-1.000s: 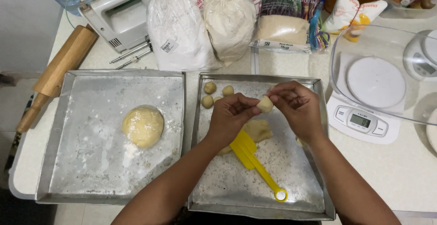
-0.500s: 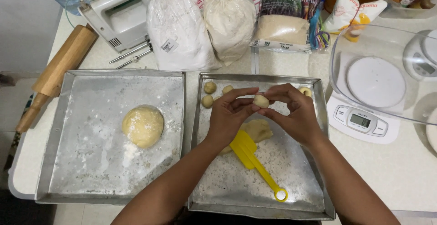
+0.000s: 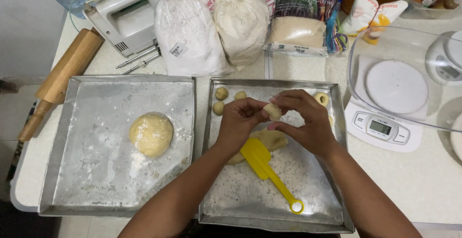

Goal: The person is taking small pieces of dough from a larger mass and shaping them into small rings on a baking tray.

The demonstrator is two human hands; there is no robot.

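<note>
Where both hands meet at centre frame, a small dough piece (image 3: 273, 111) is pinched between the fingertips of the left hand (image 3: 240, 122) and the right hand (image 3: 305, 122), above the right baking tray (image 3: 337, 209). Below them on that tray: flattened dough slab (image 3: 272, 141), yellow plastic scraper (image 3: 267, 168). Upper left of that tray: three small dough balls (image 3: 221, 93). Left tray (image 3: 72, 137), floured: large dough ball (image 3: 151, 134). Far left: wooden rolling pin (image 3: 62, 77). Right: digital kitchen scale (image 3: 382, 128).

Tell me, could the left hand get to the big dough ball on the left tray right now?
Probably yes: the big dough ball lies uncovered with nothing between, but the left hand is pinching a small dough piece with the right hand.
</note>
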